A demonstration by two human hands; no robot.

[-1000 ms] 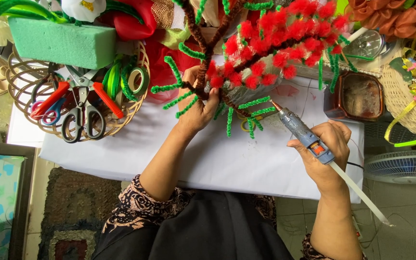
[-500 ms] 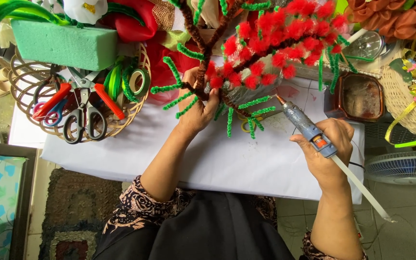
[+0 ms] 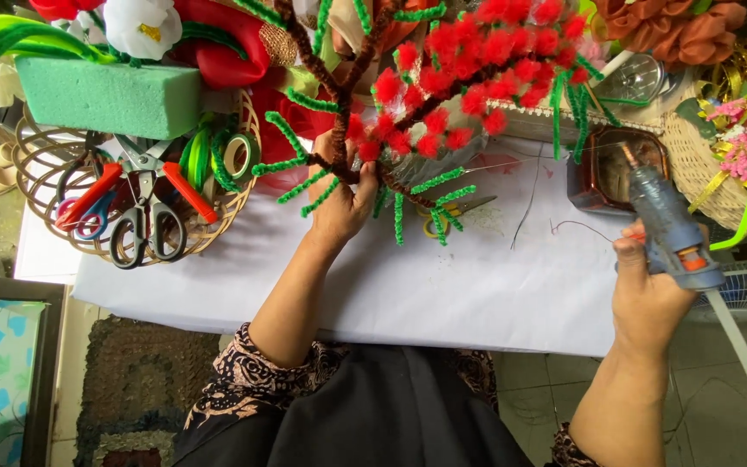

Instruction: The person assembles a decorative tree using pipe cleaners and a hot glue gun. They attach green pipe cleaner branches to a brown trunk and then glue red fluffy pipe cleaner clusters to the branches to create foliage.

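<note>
- Left hand [image 3: 343, 203]: fingers closed around the brown stem of a pipe-cleaner tree [image 3: 443, 95], holding it over the far middle of the desk [image 3: 443, 285].
- Tree: red tufted blossoms at the top, green leaf twigs sticking out along the branches.
- Right hand [image 3: 650, 298]: fingers wrapped around a blue-grey glue gun [image 3: 669, 227] near the right edge of the desk, nozzle pointing away, well apart from the tree.
- Woven basket [image 3: 218, 220] at the far left corner holds scissors [image 3: 142, 220], green tape rolls [image 3: 218, 156] and a green foam block [image 3: 110, 97].
- Small brown box [image 3: 594, 186] stands just beyond the glue gun.
</note>
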